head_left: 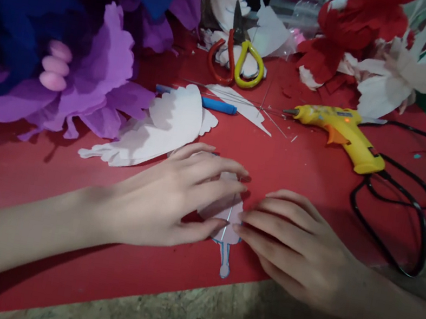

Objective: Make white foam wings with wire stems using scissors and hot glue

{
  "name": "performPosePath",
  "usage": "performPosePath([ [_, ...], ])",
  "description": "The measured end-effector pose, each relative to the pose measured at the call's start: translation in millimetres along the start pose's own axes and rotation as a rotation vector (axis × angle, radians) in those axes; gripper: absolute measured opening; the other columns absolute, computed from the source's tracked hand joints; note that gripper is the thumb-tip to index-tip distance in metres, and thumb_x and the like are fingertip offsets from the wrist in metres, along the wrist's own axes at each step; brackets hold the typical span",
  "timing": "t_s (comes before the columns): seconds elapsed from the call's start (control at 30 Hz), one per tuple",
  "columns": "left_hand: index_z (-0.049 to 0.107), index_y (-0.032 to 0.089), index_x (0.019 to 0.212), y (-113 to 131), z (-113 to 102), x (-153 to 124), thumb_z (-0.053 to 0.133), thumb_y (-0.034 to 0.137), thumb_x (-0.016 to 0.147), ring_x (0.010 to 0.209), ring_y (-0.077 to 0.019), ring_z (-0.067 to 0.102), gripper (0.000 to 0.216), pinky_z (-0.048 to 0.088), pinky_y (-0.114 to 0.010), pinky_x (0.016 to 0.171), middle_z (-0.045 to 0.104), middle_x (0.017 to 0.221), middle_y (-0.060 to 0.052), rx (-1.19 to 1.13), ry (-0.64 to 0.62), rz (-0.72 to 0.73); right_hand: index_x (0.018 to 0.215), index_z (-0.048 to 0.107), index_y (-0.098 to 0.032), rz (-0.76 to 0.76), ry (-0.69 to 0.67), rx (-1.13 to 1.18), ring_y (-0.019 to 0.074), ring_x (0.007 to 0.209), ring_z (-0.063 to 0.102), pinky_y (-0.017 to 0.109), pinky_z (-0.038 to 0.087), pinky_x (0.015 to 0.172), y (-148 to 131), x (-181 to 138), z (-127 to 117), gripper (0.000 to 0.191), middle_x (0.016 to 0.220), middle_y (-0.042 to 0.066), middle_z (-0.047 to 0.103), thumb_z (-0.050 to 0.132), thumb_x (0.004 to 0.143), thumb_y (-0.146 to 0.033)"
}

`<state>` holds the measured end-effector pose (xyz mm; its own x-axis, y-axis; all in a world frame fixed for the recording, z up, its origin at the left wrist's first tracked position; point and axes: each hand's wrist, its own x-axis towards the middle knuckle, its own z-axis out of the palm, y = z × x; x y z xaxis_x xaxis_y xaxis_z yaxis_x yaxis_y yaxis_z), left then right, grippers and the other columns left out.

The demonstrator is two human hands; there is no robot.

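A pale pink paper wing cutout (231, 232) with blue outline marks and a narrow rounded tail lies flat on the red sheet. Along its middle runs a thin straight wire (229, 214). My left hand (180, 195) arches over the cutout from the left, with thumb and fingers apart and the fingertips at the wire. From the right, my right hand (300, 246) rests its outstretched fingertips on the cutout's right edge. Part of the cutout is hidden under my left hand. Just beyond it lie stacked white scalloped paper wings (160, 131).
A yellow glue gun (345, 130) with a lit orange light and looping black cord (425, 241) lies at right. Scissors (238, 65), a blue pen (218, 105) and loose wires lie behind. Purple paper petals (105, 69) crowd the left; red paper flowers (356, 25) stand at back right.
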<state>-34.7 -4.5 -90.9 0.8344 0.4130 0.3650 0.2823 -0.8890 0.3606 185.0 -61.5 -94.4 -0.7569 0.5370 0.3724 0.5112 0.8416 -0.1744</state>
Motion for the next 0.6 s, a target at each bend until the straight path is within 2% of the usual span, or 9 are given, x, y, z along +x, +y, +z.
performPosePath([
  [0.1,0.049,0.011,0.117,3.3,2.4,4.2,0.058,0.033,0.082,0.109,-0.0235,0.054,0.043,0.039,-0.041,0.096,0.056,0.125,-0.013,-0.042,-0.057,-0.099,0.096,0.062,-0.011,-0.018,0.005,0.0,0.0169,0.093,0.051,0.034,0.042,0.09,0.9,2.0,-1.8,0.023,0.095,0.003,0.067,0.041,0.089,-0.014],
  [0.2,0.045,0.009,0.122,6.0,2.1,6.8,0.063,0.035,0.078,0.106,-0.0242,0.053,0.055,0.038,-0.041,0.095,0.057,0.123,-0.013,-0.047,-0.118,-0.16,0.096,0.062,-0.01,-0.022,0.019,0.018,0.0179,0.092,0.05,0.035,0.042,0.089,1.7,2.4,-2.3,0.023,0.095,0.004,0.067,0.04,0.089,-0.014],
  [0.37,0.044,0.007,0.123,6.3,0.2,7.4,0.068,0.033,0.075,0.105,-0.0232,0.052,0.059,0.036,-0.037,0.095,0.06,0.114,-0.012,-0.059,-0.151,-0.196,0.096,0.062,-0.01,-0.007,0.028,0.048,0.0186,0.092,0.049,0.036,0.042,0.087,1.9,0.9,-1.7,0.022,0.094,0.004,0.067,0.041,0.088,-0.012],
  [0.6,0.046,0.009,0.122,5.7,0.8,6.0,0.069,0.041,0.075,0.106,-0.0246,0.051,0.061,0.037,-0.039,0.095,0.06,0.115,-0.012,-0.059,-0.15,-0.209,0.094,0.062,-0.01,-0.003,0.018,0.061,0.018,0.091,0.049,0.035,0.043,0.086,2.7,3.1,-1.6,0.022,0.094,0.004,0.067,0.04,0.089,-0.012],
])
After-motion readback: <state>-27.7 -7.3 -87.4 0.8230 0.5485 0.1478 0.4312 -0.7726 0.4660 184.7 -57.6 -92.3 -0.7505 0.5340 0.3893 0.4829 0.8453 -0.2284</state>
